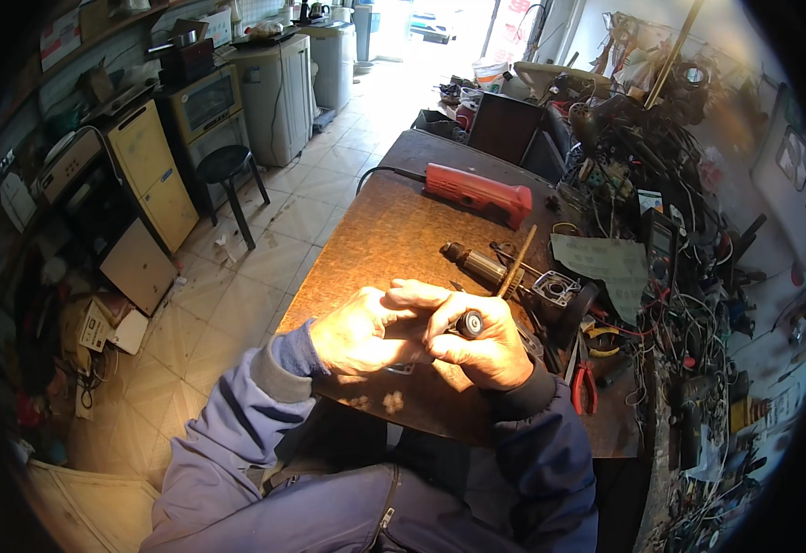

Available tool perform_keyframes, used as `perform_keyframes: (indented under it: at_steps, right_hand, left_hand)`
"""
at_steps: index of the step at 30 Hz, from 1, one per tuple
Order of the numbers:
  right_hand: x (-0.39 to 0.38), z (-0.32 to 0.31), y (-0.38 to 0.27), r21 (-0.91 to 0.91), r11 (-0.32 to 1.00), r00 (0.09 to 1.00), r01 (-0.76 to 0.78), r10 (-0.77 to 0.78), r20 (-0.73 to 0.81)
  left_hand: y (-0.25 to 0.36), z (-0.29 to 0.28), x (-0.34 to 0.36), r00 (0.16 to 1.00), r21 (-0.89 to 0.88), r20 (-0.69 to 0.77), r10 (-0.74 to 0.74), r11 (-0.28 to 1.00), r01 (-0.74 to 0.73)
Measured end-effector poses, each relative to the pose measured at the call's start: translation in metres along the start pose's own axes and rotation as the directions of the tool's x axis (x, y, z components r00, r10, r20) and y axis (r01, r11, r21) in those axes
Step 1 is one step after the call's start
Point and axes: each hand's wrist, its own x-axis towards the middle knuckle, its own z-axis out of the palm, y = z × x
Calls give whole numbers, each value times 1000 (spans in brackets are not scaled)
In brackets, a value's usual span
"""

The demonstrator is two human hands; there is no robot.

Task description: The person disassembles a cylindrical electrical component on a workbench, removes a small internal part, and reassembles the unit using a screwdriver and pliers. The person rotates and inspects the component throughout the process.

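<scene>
Both of my hands are close together over the near part of the wooden bench (pixel 357 249). My right hand (pixel 495 350) is closed around a black tool handle with a round end (pixel 470 323); its other end is hidden. My left hand (pixel 357 336) meets it from the left, fingers bent against the right hand's fingers, and what they pinch is hidden. Just beyond lie a motor armature (pixel 481 265), a thin wooden stick (pixel 521 258) and a metal gear housing (pixel 555 288). Farther back rests a red power tool body (pixel 477 192) with its cord.
Red-handled pliers (pixel 584 385) and yellow-handled pliers (pixel 606 343) lie at the right. Behind them are a greenish sheet (pixel 601 267), a multimeter (pixel 661 244) and heaped wires and parts (pixel 689 184). A black stool (pixel 225 166) stands on the tiled floor at the left.
</scene>
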Motion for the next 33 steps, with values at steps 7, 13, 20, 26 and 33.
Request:
perform_keyframes:
  at_steps: [7,13,20,26,33]
  right_hand:
    - [0,0,-4,-96,995,998,34,-28,62]
    - [8,10,-12,-138,990,992,26,-8,125]
    - [5,14,-9,-160,983,996,89,-90,-1]
    - [6,22,-6,-220,974,978,59,-101,-185]
    - [2,26,8,-70,996,927,56,-78,-366]
  left_hand:
    - [10,1,4,993,-94,99,70,994,-61]
    - [-9,-1,-5,970,-413,177,166,907,-80]
    - [-13,-5,2,950,60,202,240,965,-256]
    - [-4,1,-6,995,228,68,78,969,-92]
    - [18,43,-10,848,741,-178,498,635,-217]
